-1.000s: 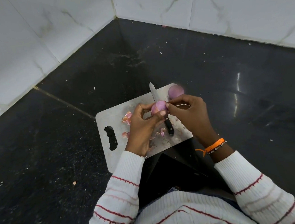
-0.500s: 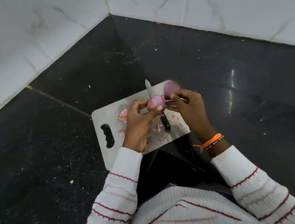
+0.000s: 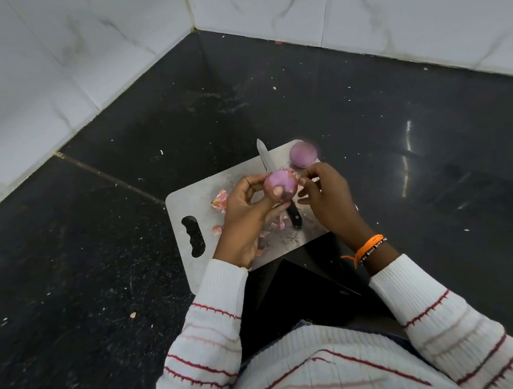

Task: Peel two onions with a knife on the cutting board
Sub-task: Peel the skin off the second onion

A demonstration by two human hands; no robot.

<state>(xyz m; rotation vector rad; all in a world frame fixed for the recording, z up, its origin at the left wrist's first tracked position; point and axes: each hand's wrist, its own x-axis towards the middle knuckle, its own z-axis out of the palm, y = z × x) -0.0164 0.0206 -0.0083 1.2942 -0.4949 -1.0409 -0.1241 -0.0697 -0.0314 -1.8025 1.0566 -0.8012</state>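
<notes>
**Peeling onion number two, knife parked on the board**

Holding the round purple onion [image 3: 280, 185] up over the board, the left hand [image 3: 245, 223] has its fingers and thumb curled around it, thumb tip pressed on the front. Right hand [image 3: 327, 200] is just beside it, fingertips pinching what looks like a thin flap of pinkish skin at the onion's right edge, though it's too small to be sure.

Second purple onion [image 3: 303, 154] sits at the far right corner of the grey rectangular cutting board [image 3: 187, 200], already bare and a bit blurry. Black-handled kitchen knife [image 3: 266, 159] lies flat on the board with nobody touching it, blade pointing away, middle hidden behind the held onion. Pink skin scraps [image 3: 220, 199] are scattered on the board near the left hand. Board rests on a black speckled stone floor [image 3: 84, 256] in a white marble-tiled corner [image 3: 81, 48]. Orange wristband [image 3: 370, 246] on the right wrist.
</notes>
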